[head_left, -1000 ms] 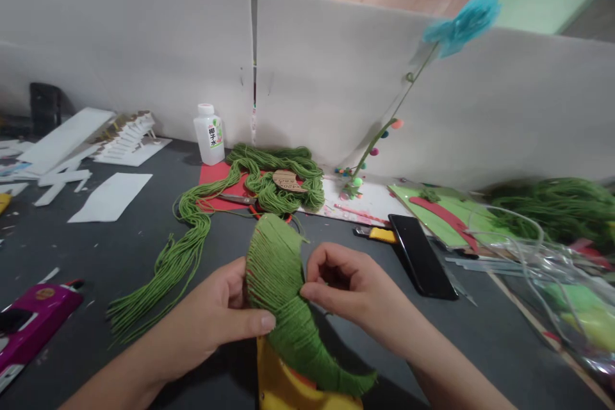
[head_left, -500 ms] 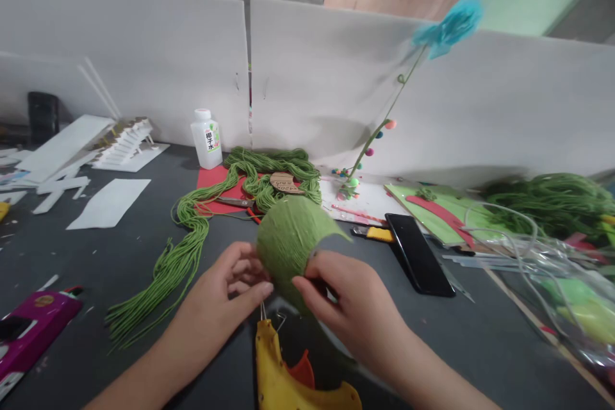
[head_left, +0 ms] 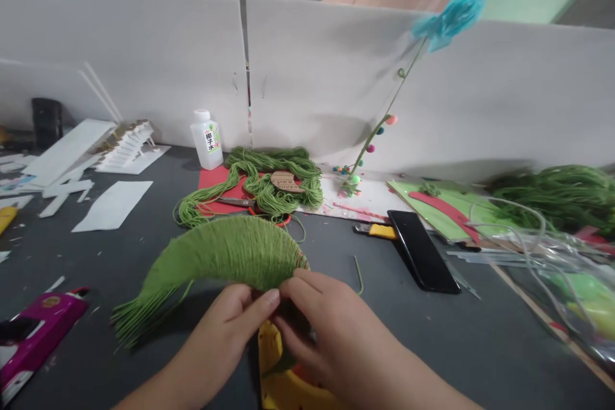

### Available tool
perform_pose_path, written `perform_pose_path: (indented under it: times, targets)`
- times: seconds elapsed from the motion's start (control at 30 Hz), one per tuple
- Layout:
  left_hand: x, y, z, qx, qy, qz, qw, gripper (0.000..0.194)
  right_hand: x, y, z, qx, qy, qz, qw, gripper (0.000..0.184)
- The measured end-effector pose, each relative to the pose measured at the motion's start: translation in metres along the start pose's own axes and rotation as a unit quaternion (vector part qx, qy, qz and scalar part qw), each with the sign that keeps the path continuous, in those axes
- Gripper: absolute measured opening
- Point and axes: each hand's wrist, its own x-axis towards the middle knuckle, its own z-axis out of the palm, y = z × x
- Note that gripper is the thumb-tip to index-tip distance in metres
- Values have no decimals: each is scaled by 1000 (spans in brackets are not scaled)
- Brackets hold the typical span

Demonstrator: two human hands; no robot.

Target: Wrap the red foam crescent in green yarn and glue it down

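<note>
A curved, leaf-shaped piece wrapped in green yarn point(head_left: 230, 250) is held between both hands, its tapered end pointing left. My left hand point(head_left: 223, 327) is closed on its lower edge, thumb and fingers pinching near the middle. At the right end, my right hand point(head_left: 331, 327) grips it with bent fingers; the fingertips are partly hidden. Beneath the hands lies a yellow glue gun point(head_left: 283, 391) with an orange trigger, mostly covered. Green yarn strands point(head_left: 134, 323) stick out below the piece's left tip. A short piece of green yarn point(head_left: 358, 274) rests to the right.
A green yarn skein point(head_left: 269, 160), scissors point(head_left: 235, 202) and a white bottle point(head_left: 207, 141) stand or lie behind. A phone point(head_left: 423, 253) and a yellow-handled cutter point(head_left: 377, 230) are at right. A purple device point(head_left: 43, 336) lies at left, and a tall blue flower point(head_left: 451, 16) rises behind.
The wrapped piece has turned from facing the camera end-on to lying broadside, its tip swung left. Both hands have come closer together, the right one shifting left. A short yarn piece now shows on the table.
</note>
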Motion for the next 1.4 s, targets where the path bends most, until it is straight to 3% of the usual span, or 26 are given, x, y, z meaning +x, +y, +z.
perform_pose_path:
  times: [0.07, 0.17, 0.43, 0.67, 0.73, 1.1, 1.27, 1.4]
  targets:
    - [3, -2, -3, 21, 0, 13, 1000, 34, 2, -2, -11, 62, -64, 38, 995, 11]
    - [5, -1, -6, -15, -8, 4, 1000, 33, 5, -4, -21, 119, -99, 89, 984, 15]
    - [7, 2, -8, -128, -25, -30, 991, 35, 7, 3, -30, 228, -67, 202, 950, 10]
    - [11, -3, -14, -222, -152, -3, 963, 19, 7, 7, -39, 294, -61, 253, 920, 11]
    - [11, -6, -14, -226, -159, 1, 961, 18, 8, 7, -40, 300, -56, 255, 917, 12]
    - [6, -1, -17, -164, -12, -10, 986, 27, 9, 21, -34, 331, -85, 251, 906, 17]
    - [11, -3, -2, -216, 25, -55, 974, 24, 10, 9, -9, 308, -20, 235, 922, 16]
    - [15, -11, 3, -72, 128, 16, 989, 25, 10, -1, 11, 321, -20, 251, 913, 19]
